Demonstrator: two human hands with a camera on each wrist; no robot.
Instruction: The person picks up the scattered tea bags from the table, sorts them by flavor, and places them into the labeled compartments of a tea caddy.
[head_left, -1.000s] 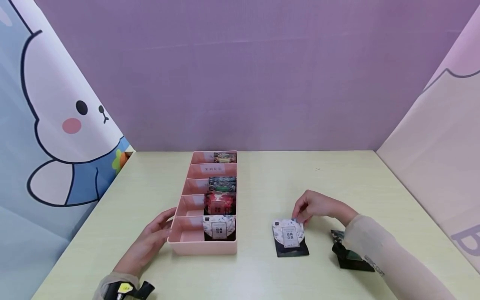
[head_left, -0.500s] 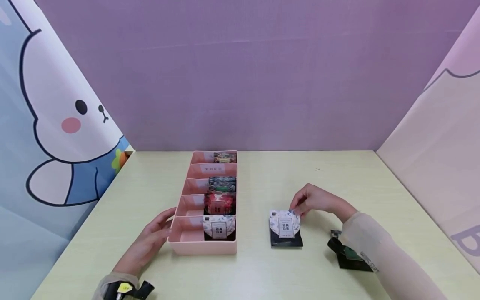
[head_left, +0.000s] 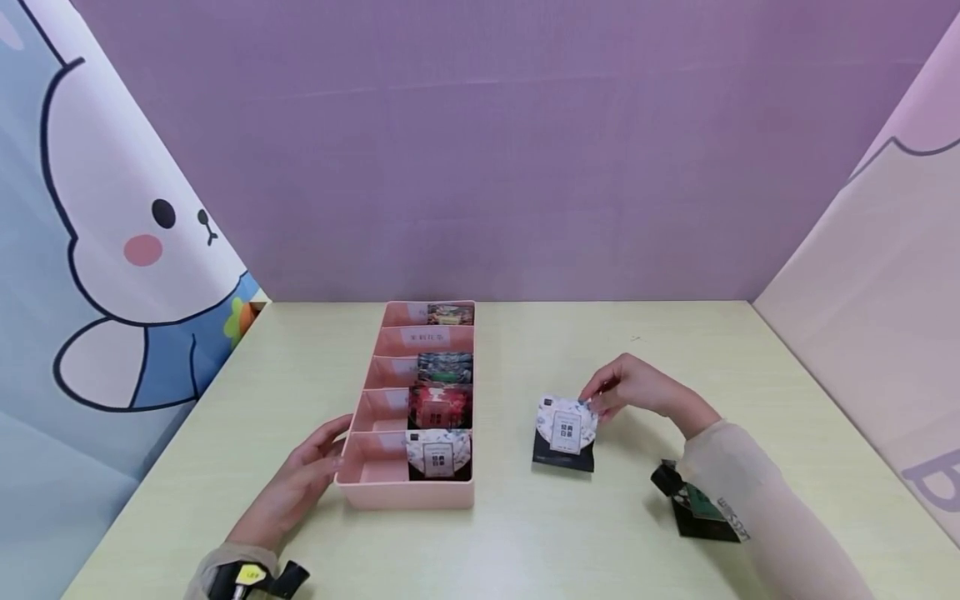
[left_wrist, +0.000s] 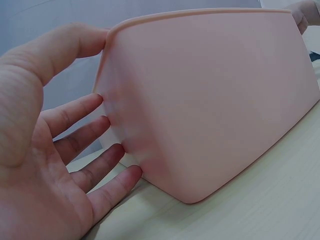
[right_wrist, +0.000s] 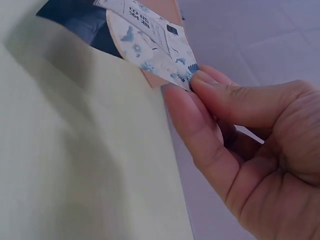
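Between thumb and forefinger, my right hand [head_left: 637,390] pinches the upper right corner of a white-and-black tea sachet [head_left: 566,433], which the right wrist view shows raised off the table. My left hand [head_left: 300,479] touches the left side of a pink divided box [head_left: 405,497]; in the left wrist view its fingers [left_wrist: 107,192] are spread with the tips against the wall. Inside the box, the front compartment holds a matching white-and-black sachet [head_left: 438,456]. Behind it sit red sachets [head_left: 441,407], then dark green ones [head_left: 446,368], and a patterned sachet [head_left: 450,315] at the far end.
A dark green sachet [head_left: 705,512] lies on the table [head_left: 525,550] under the right forearm, partly hidden by the sleeve and the wrist camera. The box's second compartment from the back shows a printed label [head_left: 425,337]. A purple backdrop [head_left: 510,167] rises behind the table.
My right hand has moved the white-and-black sachet away from me and slightly left, toward the box, lifting it. The left hand and the box have stayed put.
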